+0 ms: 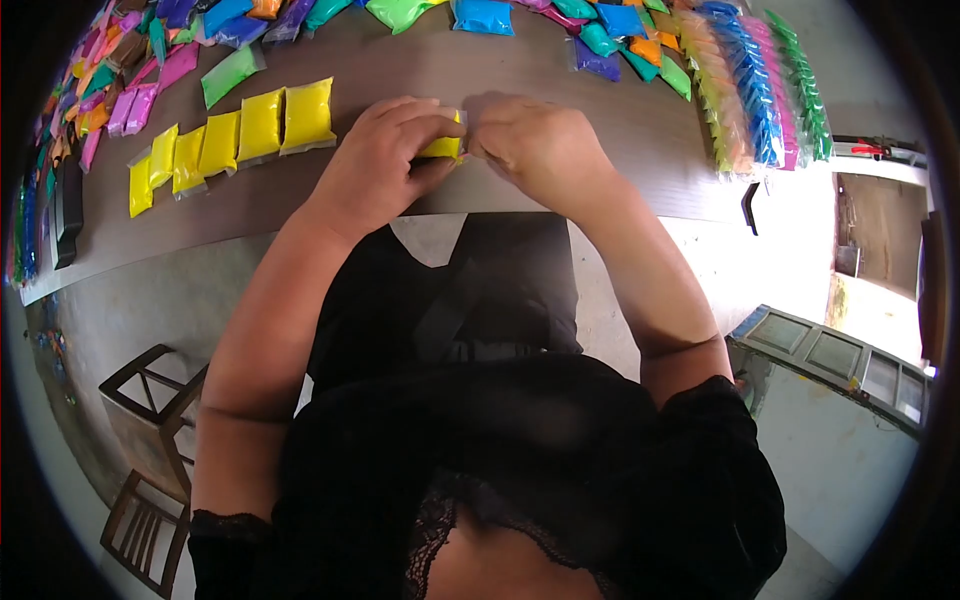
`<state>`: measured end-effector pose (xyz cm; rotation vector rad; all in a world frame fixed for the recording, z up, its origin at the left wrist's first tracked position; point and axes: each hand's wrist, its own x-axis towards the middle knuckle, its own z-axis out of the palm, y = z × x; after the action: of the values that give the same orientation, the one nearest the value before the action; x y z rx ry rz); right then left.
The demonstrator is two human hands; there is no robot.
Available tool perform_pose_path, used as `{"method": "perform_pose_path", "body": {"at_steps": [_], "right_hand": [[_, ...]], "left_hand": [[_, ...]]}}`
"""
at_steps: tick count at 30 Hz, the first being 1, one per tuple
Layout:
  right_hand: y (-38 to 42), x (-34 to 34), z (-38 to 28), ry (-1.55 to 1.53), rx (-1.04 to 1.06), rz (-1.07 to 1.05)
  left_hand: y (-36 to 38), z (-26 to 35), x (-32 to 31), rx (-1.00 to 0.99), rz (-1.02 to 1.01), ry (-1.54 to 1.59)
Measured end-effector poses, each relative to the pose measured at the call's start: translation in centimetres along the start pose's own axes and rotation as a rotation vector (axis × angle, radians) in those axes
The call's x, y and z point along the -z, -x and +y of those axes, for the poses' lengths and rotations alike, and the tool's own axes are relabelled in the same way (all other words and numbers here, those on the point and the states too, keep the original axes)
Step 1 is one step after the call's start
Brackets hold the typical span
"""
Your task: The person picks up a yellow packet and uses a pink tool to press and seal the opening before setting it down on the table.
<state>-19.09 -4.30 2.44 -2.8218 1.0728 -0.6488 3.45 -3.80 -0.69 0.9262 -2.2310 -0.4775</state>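
Note:
My left hand (pixel 388 150) is closed round a small yellow packet (pixel 440 148), thumb below and fingers above, just over the table's near edge. Part of the packet is hidden by the fingers. Close to the packet's right end is my right hand (pixel 540 145), its fingers curled together. Whether they pinch the packet's clear edge or something else is hidden. Left of my hands, several filled yellow packets (pixel 262 124) lie side by side in a slanting row on the brown table (pixel 400 62).
A green packet (pixel 230 76) lies behind the yellow row. Mixed coloured packets spread along the far side, with a blue packet (pixel 483 16) among them. Overlapping rows of packets (pixel 750 85) lie at the right end. Wooden chairs (pixel 150 520) stand lower left.

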Motion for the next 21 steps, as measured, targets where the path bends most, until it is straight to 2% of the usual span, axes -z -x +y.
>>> {"method": "perform_pose_path", "body": {"at_steps": [5, 7, 10, 11, 13, 16, 21], "right_hand": [[-0.15, 0.41, 0.2, 0.026, 0.051, 0.036], [-0.26, 0.63, -0.18, 0.018, -0.065, -0.12], [-0.05, 0.59, -0.41, 0.081, -0.035, -0.141], [-0.08, 0.61, -0.32, 0.082, -0.036, -0.137], [-0.07, 0.64, 0.1, 0.071, 0.08, -0.002], [-0.13, 0.1, 0.3, 0.037, 0.031, -0.003], [-0.13, 0.52, 0.13, 0.078, 0.064, -0.031]], "left_hand": [[-0.27, -0.1, -0.05, 0.016, -0.017, 0.004], [-0.27, -0.05, -0.02, 0.015, -0.014, -0.001], [-0.11, -0.1, -0.06, 0.016, -0.013, 0.006], [-0.25, -0.15, -0.03, 0.01, -0.01, 0.02], [-0.3, -0.02, 0.05, 0.009, -0.01, 0.011], [-0.27, 0.03, 0.04, 0.012, -0.011, 0.0], [-0.34, -0.13, 0.09, -0.004, -0.019, 0.036]]}}
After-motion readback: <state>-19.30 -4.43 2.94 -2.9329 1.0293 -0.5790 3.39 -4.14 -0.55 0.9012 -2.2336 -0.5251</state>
